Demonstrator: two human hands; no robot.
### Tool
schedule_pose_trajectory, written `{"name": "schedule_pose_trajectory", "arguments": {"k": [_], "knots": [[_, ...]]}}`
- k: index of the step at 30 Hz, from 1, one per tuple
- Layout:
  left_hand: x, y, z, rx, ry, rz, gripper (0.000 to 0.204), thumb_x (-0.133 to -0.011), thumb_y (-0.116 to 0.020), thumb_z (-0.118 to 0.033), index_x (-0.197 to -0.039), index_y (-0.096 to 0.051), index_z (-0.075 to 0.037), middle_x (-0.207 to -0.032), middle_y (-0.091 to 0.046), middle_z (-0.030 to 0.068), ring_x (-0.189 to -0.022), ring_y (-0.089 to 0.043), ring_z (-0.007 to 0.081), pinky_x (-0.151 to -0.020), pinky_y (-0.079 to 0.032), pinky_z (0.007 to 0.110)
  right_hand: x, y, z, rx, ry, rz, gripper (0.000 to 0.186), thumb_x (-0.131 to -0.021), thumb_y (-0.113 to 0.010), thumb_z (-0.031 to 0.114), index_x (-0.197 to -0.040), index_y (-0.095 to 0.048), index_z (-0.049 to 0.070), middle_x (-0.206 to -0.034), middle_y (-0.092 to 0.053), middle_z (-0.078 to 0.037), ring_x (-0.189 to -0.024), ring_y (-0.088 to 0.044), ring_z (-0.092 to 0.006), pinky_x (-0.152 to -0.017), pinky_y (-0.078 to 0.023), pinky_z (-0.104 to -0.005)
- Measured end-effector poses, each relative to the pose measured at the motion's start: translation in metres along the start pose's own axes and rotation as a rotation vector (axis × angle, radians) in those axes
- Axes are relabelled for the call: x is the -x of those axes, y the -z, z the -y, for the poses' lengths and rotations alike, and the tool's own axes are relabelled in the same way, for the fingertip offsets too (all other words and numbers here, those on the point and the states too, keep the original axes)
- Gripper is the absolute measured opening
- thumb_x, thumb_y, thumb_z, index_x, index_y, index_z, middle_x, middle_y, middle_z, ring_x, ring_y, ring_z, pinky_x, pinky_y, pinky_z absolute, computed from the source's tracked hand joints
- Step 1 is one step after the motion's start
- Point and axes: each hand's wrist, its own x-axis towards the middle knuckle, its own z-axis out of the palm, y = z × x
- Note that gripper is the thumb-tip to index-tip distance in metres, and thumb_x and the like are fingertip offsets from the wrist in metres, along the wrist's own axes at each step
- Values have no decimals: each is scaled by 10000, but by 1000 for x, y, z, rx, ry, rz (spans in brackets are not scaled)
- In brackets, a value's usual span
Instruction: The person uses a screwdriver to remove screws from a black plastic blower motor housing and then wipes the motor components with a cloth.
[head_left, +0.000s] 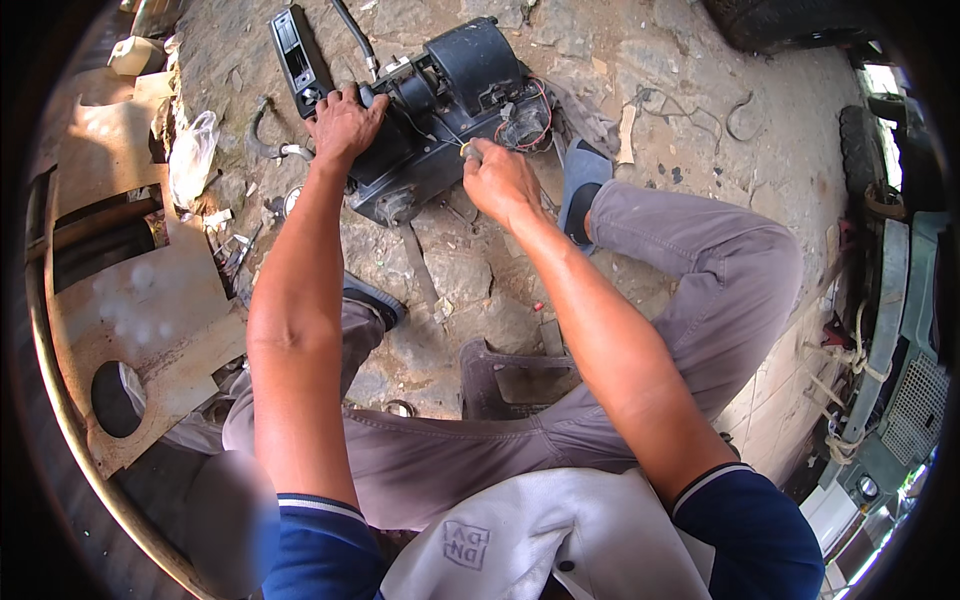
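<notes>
A black plastic car blower unit [425, 160] lies on the stone ground in front of me, with a round fan drum [475, 62] at its far right. My left hand [345, 125] grips its left end, fingers curved over the top. At the near right side of the unit, my right hand [496, 180] is closed, with a small yellow bit showing at its fingertips; the fingers hide what it holds. Thin red wires [546, 105] loop out of the unit's right end. A long black panel with slots [298, 55] lies beyond my left hand.
Cut brown sheet [150, 300] with holes lies at the left, near a clear plastic bag [193, 150]. A dark plastic frame [480, 385] sits between my legs. Hoses [258, 135] lie left of the unit. A tire [790, 20] and green vehicle parts [915, 340] line the right side.
</notes>
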Motion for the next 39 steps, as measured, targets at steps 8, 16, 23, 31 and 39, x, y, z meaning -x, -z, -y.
{"name": "schedule_pose_trajectory", "arguments": {"k": [8,16,23,31,39], "knots": [[-5,0,-2,-3,-3,8,769,-897,-488,-654,-1434,-464,-103,-1424,-487,206,-1344,-415,406,-1051,-330,621,-10,9,-14,55,57,53,310,-902,-558,247,-1156,-660,100,-1026,-699,-218,-996,-656,-425,-866,-526,-486],[-5,-5,2,6,-4,-38,755,-891,-493,-653,-1395,-506,-91,-1391,-517,196,-1321,-440,387,-1051,-324,615,-4,7,-7,48,79,93,280,-893,-563,239,-1105,-656,83,-1014,-698,-229,-999,-654,-433,-873,-524,-497],[-5,-3,-1,0,2,-40,749,-894,-494,-651,-1384,-510,-85,-1371,-529,197,-1308,-452,393,-1047,-326,615,3,6,6,-26,-20,104,305,-907,-554,250,-1138,-639,69,-1051,-687,-250,-1038,-637,-448,-923,-500,-511],[14,-3,4,-4,12,-57,760,-897,-511,-637,-1413,-482,-80,-1380,-525,192,-1305,-454,389,-1046,-330,597,9,111,-7,69,-81,514,362,-929,-602,326,-1054,-664,-8,-816,-699,-161,-689,-673,-250,-619,-538,-394],[68,11,-32,63,-19,-210,706,-868,-590,-547,-1365,-503,-53,-1342,-519,187,-1286,-443,377,-1076,-270,604,-67,151,-44,-892,-174,4,288,-857,-730,288,-991,-637,51,-692,-595,-17,-546,-549,-106,-493,-450,-279]]}}
